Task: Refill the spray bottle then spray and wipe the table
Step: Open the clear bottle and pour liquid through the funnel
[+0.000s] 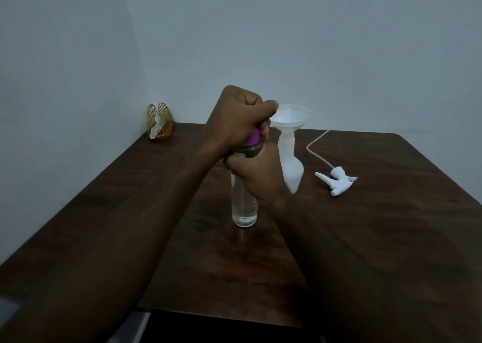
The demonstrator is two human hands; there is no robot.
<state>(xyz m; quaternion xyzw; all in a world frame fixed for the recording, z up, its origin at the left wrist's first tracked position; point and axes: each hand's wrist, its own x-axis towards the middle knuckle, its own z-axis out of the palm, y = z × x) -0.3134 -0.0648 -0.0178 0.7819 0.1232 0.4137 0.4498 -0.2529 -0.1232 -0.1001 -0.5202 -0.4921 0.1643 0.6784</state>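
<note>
A clear water bottle [243, 212] with a little liquid at its bottom stands upright in the middle of the dark wooden table [365, 225]. My right hand [257, 175] grips its upper body. My left hand [241, 116] curls around its purple cap [252, 137] from above. Just behind stands a white spray bottle [290, 168] with a white funnel [290, 117] seated in its neck. The white trigger sprayer head [336, 182] with its long tube lies on the table to the right.
A gold wire napkin holder [160, 119] with a white tissue stands in the far left corner by the wall. Walls close off the table's far and left sides. The near table edge runs below my forearms.
</note>
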